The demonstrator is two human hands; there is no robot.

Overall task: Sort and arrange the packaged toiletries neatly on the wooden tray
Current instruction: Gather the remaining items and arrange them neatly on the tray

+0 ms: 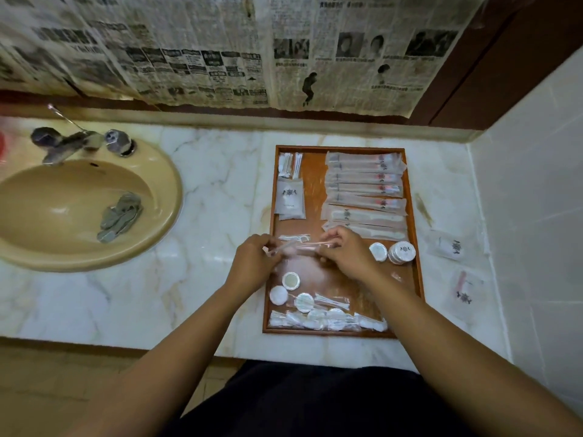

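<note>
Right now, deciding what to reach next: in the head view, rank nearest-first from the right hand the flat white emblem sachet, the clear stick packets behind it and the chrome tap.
From the right hand:
1. Flat white emblem sachet, up-left of it.
2. Clear stick packets, just beyond the sachet.
3. Chrome tap, far left.

left hand [252, 261]: bare, knuckles and the back of the hand in view.
right hand [348, 255]: bare, seen from the back as well.
left forearm [176, 351]: uncovered along its whole visible length, down to the lower edge of the view.
right forearm [441, 342]: uncovered in the same way.
garment [299, 402]: dark, near black, plain smooth fabric, seen between the two forearms.
</note>
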